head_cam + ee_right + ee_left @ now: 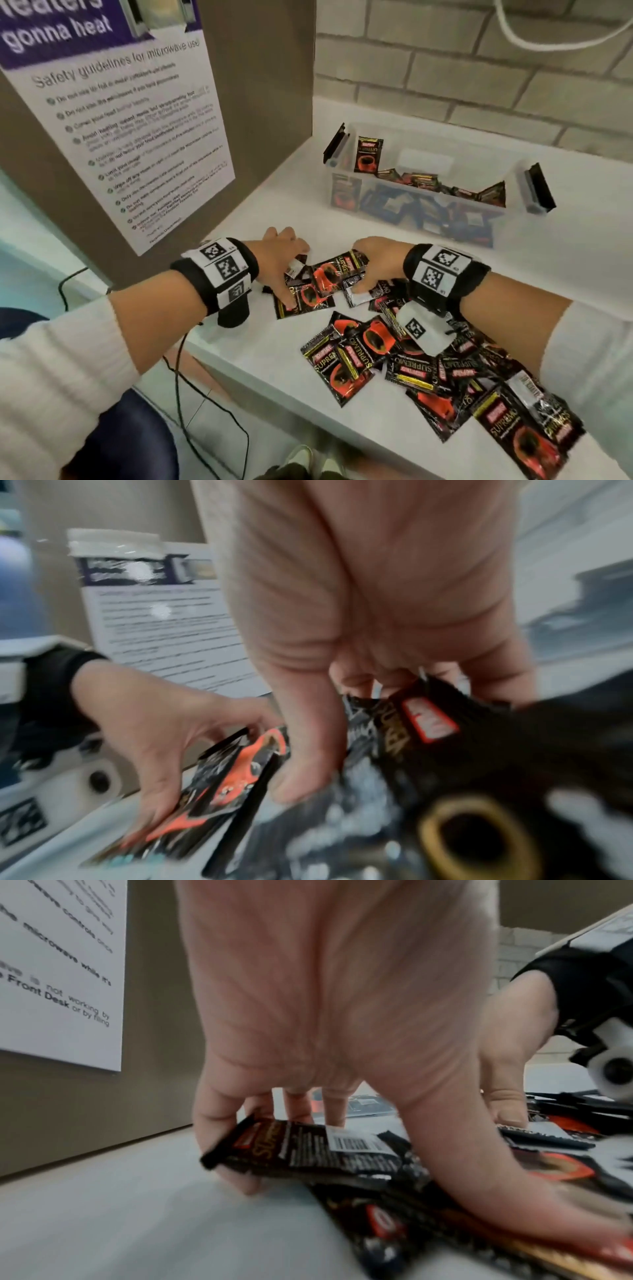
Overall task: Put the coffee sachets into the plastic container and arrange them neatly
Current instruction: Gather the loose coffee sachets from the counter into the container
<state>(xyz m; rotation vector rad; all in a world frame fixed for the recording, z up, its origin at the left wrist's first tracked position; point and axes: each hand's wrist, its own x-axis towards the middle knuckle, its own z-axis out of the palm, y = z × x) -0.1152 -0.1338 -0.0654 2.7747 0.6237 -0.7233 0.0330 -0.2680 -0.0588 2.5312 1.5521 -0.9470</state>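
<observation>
Black and red coffee sachets lie in a loose pile on the white counter. My left hand grips a few of them at the pile's far left. In the left wrist view its fingers curl under a black sachet while the thumb presses a second one flat. My right hand, close beside it, holds more sachets, fingers curled behind and thumb in front. The clear plastic container stands behind at the right, open, with several sachets inside and one upright sachet at its left end.
A brown panel with a printed safety poster rises along the left. Behind the container is a brick wall. The counter's front edge runs diagonally, and a black cable hangs below it. Black latches stick out from both container ends.
</observation>
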